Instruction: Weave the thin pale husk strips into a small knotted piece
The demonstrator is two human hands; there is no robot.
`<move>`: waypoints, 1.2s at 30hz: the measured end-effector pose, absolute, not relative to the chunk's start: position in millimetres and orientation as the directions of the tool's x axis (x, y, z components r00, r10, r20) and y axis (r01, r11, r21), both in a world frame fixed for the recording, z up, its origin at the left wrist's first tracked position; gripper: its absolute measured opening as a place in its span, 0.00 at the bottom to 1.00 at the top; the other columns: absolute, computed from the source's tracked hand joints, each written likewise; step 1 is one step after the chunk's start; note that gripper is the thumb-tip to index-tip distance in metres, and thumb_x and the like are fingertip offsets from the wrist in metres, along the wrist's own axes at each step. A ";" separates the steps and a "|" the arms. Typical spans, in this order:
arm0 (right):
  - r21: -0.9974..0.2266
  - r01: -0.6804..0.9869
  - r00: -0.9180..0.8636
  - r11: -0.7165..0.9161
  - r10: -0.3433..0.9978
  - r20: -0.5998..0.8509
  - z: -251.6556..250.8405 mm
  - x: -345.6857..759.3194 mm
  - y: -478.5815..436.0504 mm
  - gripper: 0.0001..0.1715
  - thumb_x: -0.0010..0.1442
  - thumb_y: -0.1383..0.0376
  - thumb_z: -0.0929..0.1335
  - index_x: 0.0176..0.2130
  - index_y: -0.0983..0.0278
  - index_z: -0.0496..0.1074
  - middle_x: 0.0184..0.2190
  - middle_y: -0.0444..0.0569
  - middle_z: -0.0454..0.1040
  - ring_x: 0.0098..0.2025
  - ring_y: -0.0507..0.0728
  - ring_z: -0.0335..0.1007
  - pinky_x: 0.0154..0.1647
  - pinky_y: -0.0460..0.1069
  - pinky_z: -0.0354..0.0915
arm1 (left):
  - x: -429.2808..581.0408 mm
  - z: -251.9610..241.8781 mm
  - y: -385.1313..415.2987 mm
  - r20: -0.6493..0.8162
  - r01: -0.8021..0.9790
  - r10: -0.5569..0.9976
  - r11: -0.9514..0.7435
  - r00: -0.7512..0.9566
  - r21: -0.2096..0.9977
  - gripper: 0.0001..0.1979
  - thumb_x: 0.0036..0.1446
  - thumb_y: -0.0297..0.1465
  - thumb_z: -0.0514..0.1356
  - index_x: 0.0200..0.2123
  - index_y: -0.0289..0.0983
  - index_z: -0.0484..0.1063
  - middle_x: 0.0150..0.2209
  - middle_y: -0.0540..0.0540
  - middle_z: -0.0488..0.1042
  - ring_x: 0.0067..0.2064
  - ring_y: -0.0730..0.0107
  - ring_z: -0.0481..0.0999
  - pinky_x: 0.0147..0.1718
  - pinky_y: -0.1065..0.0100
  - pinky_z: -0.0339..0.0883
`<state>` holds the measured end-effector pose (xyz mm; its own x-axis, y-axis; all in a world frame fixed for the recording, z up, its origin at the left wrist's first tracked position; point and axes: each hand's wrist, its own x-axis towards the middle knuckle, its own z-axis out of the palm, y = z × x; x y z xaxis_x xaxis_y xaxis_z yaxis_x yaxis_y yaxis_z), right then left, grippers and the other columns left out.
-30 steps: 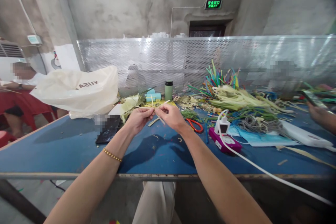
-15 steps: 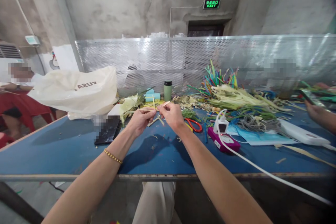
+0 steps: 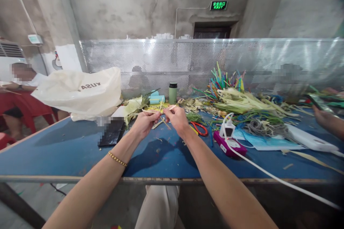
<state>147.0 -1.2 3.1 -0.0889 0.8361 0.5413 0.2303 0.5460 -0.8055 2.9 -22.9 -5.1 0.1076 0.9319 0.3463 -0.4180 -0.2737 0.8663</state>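
My left hand [image 3: 146, 122] and my right hand [image 3: 176, 118] are raised just above the blue table [image 3: 67, 154], close together. Both pinch thin pale straw strips [image 3: 160, 111] that cross between the fingertips. One strip end sticks up, another points down toward the table. A gold bead bracelet [image 3: 116, 158] sits on my left wrist. Red-handled scissors [image 3: 199, 128] lie just right of my right hand.
A black phone [image 3: 111, 132] and a white plastic bag [image 3: 80, 91] lie to the left. A green bottle [image 3: 172, 93], a heap of dried leaves and coloured strips [image 3: 236, 102], a purple charger with white cable [image 3: 229, 143]. Another person's hand [image 3: 326, 118] at far right; a seated person [image 3: 18, 93] at left.
Both hands have stayed close together while the fingers reworked the strips; the strip ends have shifted, one now pointing up between the hands.
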 end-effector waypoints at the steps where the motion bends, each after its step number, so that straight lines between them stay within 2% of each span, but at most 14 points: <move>1: -0.807 0.223 -0.106 0.547 0.837 0.537 4.0 148.1 -1.7 0.14 0.53 0.59 0.66 0.23 0.65 0.68 0.17 0.43 0.68 0.20 0.51 0.65 0.27 0.46 0.62 | 2.3 -5.0 -23.1 0.354 -0.404 0.929 -0.283 0.112 0.870 0.12 0.37 0.32 0.72 0.22 0.29 0.76 0.21 0.48 0.69 0.23 0.80 0.62 0.23 0.72 0.53; 5: -0.800 0.205 -0.112 0.564 0.826 0.553 9.3 153.9 -3.2 0.14 0.51 0.57 0.68 0.28 0.67 0.72 0.21 0.44 0.71 0.24 0.51 0.65 0.27 0.45 0.60 | 0.5 -6.4 -23.9 0.383 -0.291 0.908 -0.325 0.171 0.900 0.11 0.40 0.33 0.71 0.23 0.30 0.76 0.22 0.48 0.69 0.24 0.79 0.62 0.23 0.71 0.51; 8: -0.738 0.251 -0.174 0.626 0.779 0.602 11.3 155.9 -3.0 0.12 0.50 0.58 0.69 0.26 0.67 0.72 0.22 0.44 0.70 0.25 0.50 0.62 0.27 0.45 0.57 | 1.1 -7.5 -24.7 0.367 -0.223 0.906 -0.321 0.212 0.920 0.11 0.41 0.33 0.70 0.23 0.31 0.77 0.23 0.48 0.69 0.23 0.79 0.60 0.22 0.71 0.49; 14: -0.694 0.335 -0.150 0.638 0.763 0.629 7.1 152.1 1.1 0.14 0.50 0.59 0.68 0.20 0.66 0.68 0.18 0.42 0.65 0.23 0.49 0.57 0.25 0.45 0.54 | 1.9 -6.3 -26.5 0.316 -0.230 0.925 -0.268 0.209 0.936 0.10 0.39 0.31 0.70 0.19 0.31 0.75 0.21 0.48 0.68 0.23 0.79 0.59 0.23 0.70 0.49; 20: -0.699 0.341 -0.155 0.629 0.771 0.618 3.7 149.8 1.0 0.13 0.50 0.59 0.67 0.21 0.66 0.68 0.20 0.42 0.66 0.24 0.49 0.58 0.28 0.45 0.56 | 0.5 -8.5 -25.3 0.296 -0.216 0.931 -0.250 0.212 0.944 0.06 0.36 0.27 0.69 0.20 0.30 0.77 0.23 0.46 0.72 0.23 0.78 0.62 0.23 0.70 0.50; 27: -0.707 0.335 -0.164 0.623 0.777 0.608 2.0 149.4 2.6 0.13 0.50 0.58 0.67 0.22 0.65 0.68 0.20 0.42 0.66 0.24 0.49 0.58 0.28 0.45 0.57 | 1.2 -10.7 -23.7 0.303 -0.198 0.930 -0.263 0.211 0.944 0.05 0.37 0.26 0.69 0.19 0.30 0.76 0.23 0.45 0.72 0.23 0.78 0.62 0.22 0.70 0.51; 32: -0.773 0.251 -0.117 0.583 0.811 0.573 1.2 152.4 8.3 0.14 0.49 0.57 0.68 0.23 0.66 0.69 0.21 0.44 0.69 0.25 0.50 0.62 0.28 0.45 0.59 | -3.7 -9.4 -23.1 0.250 -0.272 0.923 -0.171 0.292 0.947 0.07 0.43 0.29 0.68 0.24 0.29 0.78 0.25 0.42 0.74 0.25 0.76 0.67 0.26 0.71 0.58; 36: -0.778 0.268 -0.071 0.568 0.817 0.572 3.8 157.4 8.5 0.15 0.49 0.57 0.68 0.21 0.66 0.68 0.18 0.42 0.66 0.22 0.49 0.60 0.25 0.45 0.57 | -6.8 -7.2 -23.0 0.198 -0.334 0.931 -0.090 0.307 0.938 0.07 0.45 0.25 0.67 0.30 0.27 0.77 0.30 0.38 0.77 0.29 0.72 0.73 0.30 0.70 0.64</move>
<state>157.4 8.5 3.8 -0.0711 0.8170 0.5723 0.2680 0.5683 -0.7780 -6.8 -23.0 -7.2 0.3068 0.9309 0.1982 -0.3341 -0.0897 0.9383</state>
